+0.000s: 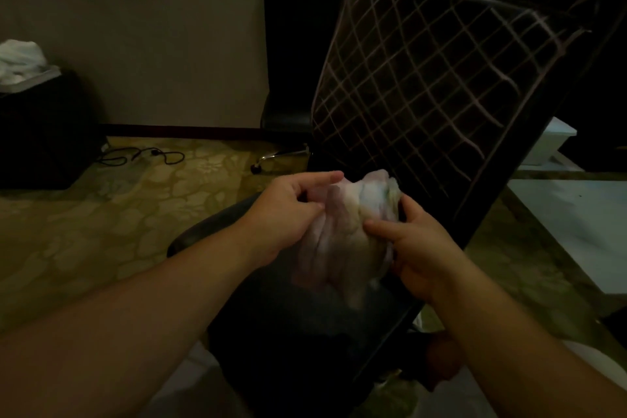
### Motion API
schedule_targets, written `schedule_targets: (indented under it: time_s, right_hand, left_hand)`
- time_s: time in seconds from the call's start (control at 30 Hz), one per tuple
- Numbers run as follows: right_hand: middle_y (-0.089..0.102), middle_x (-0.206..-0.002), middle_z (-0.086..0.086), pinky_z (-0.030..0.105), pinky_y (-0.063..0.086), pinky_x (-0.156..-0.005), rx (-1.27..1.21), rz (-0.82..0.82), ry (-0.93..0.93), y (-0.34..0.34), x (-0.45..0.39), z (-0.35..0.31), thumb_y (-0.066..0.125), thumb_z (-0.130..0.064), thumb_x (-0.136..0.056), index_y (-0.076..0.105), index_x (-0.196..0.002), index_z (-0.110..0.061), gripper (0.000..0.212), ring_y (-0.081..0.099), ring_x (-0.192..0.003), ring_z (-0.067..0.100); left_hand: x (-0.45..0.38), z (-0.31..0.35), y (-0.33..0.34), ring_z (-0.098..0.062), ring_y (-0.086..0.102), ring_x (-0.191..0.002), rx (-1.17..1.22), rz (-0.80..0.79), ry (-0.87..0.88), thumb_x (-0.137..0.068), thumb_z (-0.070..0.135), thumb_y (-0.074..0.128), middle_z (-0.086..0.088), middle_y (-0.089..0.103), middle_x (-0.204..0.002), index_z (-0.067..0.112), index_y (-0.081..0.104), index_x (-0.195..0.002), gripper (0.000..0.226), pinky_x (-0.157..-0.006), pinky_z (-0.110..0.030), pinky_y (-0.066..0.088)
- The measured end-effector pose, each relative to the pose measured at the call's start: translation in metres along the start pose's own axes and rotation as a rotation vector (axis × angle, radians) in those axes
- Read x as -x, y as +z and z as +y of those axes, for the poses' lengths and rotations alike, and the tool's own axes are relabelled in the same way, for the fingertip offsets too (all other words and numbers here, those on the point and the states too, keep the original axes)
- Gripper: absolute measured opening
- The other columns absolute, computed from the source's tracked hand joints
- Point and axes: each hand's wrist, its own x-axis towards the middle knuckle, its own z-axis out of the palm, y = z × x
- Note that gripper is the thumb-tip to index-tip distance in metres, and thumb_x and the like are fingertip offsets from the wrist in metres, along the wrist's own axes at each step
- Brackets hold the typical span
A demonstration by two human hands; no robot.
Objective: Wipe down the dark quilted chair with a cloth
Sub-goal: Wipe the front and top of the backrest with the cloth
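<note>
The dark quilted chair (441, 71) fills the right half of the view, its backrest tilted with pale diamond stitching, its black seat below my hands. A pale crumpled cloth (342, 231) hangs above the seat, just in front of the backrest's lower edge. My left hand (288, 214) pinches the cloth's left side between thumb and fingers. My right hand (417, 248) grips its right side, thumb laid across the front. Part of the cloth droops blurred toward the seat.
A second black chair (298, 44) stands behind against the wall. A black cabinet (40, 132) with white cloth on top is at left, a cable (142, 156) on the patterned carpet. A white-topped surface (576, 220) lies at right.
</note>
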Motion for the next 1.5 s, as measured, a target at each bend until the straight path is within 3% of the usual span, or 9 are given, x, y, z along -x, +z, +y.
schedule_targets:
  time_s: [0.2,0.4,0.57,0.73,0.83,0.93,1.03,1.23,1.5]
  right_hand:
    - [0.058,-0.124,-0.012,0.021,0.056,-0.084,0.572,-0.005,-0.357,0.005,0.002,0.004,0.08,-0.014,-0.081,0.043,-0.145,-0.038,0.078,0.06,-0.109,0.004]
    - [0.045,-0.108,-0.02,0.01,0.042,-0.073,0.91,0.098,-0.576,-0.001,-0.005,0.011,0.074,-0.026,-0.087,0.06,-0.099,-0.044,0.026,0.049,-0.097,-0.002]
    - [0.011,-0.16,-0.025,0.04,0.05,-0.1,0.509,-0.065,-0.44,-0.005,-0.013,0.005,0.081,-0.027,-0.076,0.07,-0.088,-0.041,0.02,0.024,-0.145,0.013]
    - [-0.004,-0.162,-0.026,0.042,0.052,-0.099,0.4,-0.133,-0.36,-0.006,-0.011,0.001,0.084,-0.018,-0.072,0.071,-0.086,-0.044,0.032,0.018,-0.148,0.015]
    - [0.021,-0.159,-0.021,0.036,0.056,-0.093,0.352,-0.16,-0.346,-0.006,-0.01,0.003,0.082,-0.011,-0.075,0.072,-0.094,-0.038,0.035,0.043,-0.131,0.003]
    - [0.07,-0.105,-0.015,0.02,0.056,-0.067,0.301,-0.148,-0.39,-0.003,-0.009,0.008,0.076,-0.01,-0.083,0.069,-0.101,-0.028,0.027,0.068,-0.091,0.004]
    - [0.068,-0.086,-0.015,0.015,0.053,-0.062,0.441,0.041,-0.554,0.005,-0.008,0.014,0.076,-0.016,-0.085,0.066,-0.092,-0.03,0.019,0.067,-0.081,0.001]
    - [0.054,-0.09,-0.015,0.008,0.044,-0.068,0.683,0.265,-0.912,0.011,-0.009,0.031,0.077,-0.021,-0.083,0.056,-0.089,-0.03,0.024,0.055,-0.081,-0.001]
    - [0.057,-0.114,-0.017,0.021,0.054,-0.081,0.56,0.091,-0.67,0.026,0.0,0.049,0.071,-0.043,-0.083,0.053,-0.115,-0.049,0.037,0.061,-0.102,0.0]
  left_hand:
    - [-0.009,-0.007,0.003,-0.008,0.056,-0.117,-0.658,-0.087,0.087,-0.083,0.026,0.084,0.009,0.05,-0.131,0.036,0.04,-0.153,0.083,-0.099,-0.03,0.053]
    - [-0.009,-0.001,-0.009,-0.015,0.038,-0.131,-1.23,0.022,0.364,-0.086,0.055,0.071,0.009,0.039,-0.142,0.039,0.07,-0.106,0.025,-0.104,-0.041,0.043]
    - [-0.011,-0.008,-0.015,0.005,0.052,-0.116,-0.646,-0.035,0.508,-0.082,0.036,0.082,0.016,0.052,-0.133,0.022,0.073,-0.089,0.018,-0.087,-0.013,0.049]
    - [-0.012,-0.014,-0.017,0.007,0.048,-0.13,-0.428,-0.075,0.371,-0.083,0.026,0.083,0.02,0.047,-0.146,0.031,0.073,-0.098,0.018,-0.101,-0.022,0.048]
    - [-0.011,-0.014,-0.017,0.004,0.045,-0.135,-0.393,-0.058,0.329,-0.083,0.023,0.083,0.018,0.05,-0.143,0.035,0.071,-0.098,0.022,-0.108,-0.03,0.046]
    - [-0.008,-0.016,-0.011,0.001,0.061,-0.112,-0.411,0.013,0.313,-0.083,0.024,0.082,0.013,0.065,-0.119,0.03,0.069,-0.1,0.022,-0.095,-0.031,0.057]
    - [-0.005,-0.017,-0.002,-0.004,0.067,-0.085,-0.466,0.048,0.239,-0.086,0.029,0.08,0.009,0.07,-0.092,0.03,0.068,-0.099,0.017,-0.075,-0.032,0.061]
    - [-0.004,-0.015,0.011,-0.004,0.069,-0.089,-0.271,0.06,-0.036,-0.095,0.025,0.07,0.009,0.071,-0.099,0.032,0.068,-0.108,0.015,-0.071,-0.023,0.057]
    - [0.003,-0.003,0.025,-0.023,0.068,-0.105,0.2,0.088,-0.315,-0.103,0.022,0.055,-0.005,0.071,-0.115,0.03,0.067,-0.121,0.024,-0.086,-0.041,0.058]
